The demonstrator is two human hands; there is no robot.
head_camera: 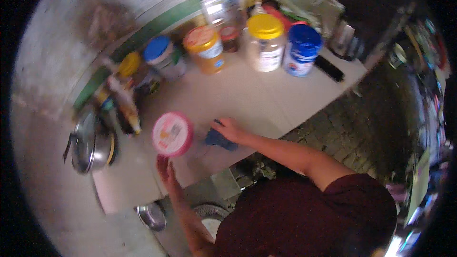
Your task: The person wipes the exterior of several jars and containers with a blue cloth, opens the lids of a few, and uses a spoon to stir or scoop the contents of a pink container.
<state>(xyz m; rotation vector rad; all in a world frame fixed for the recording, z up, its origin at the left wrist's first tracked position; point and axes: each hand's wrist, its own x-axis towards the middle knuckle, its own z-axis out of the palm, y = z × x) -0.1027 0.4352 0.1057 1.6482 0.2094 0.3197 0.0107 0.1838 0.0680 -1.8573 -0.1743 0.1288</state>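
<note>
A round tub with a pink-rimmed, printed lid (172, 134) sits on the brown table covering. My left hand (166, 172) is at its near edge, with the fingertips right up against the rim. Blur leaves it unclear whether they grip the tub. To the right of the tub, my right hand (229, 130) rests on a crumpled dark blue cloth (219, 142) and presses it against the tabletop. Part of the cloth is hidden beneath that hand.
Along the wall stand a yellow-lidded jar (266, 51), a blue-lidded container (302, 50), an orange tub (205, 51) and another blue-lidded jar (164, 59). A black phone-like object (329, 68) lies at right. Metal pots (91, 150) stand at left; a metal bowl (152, 217) sits below the table.
</note>
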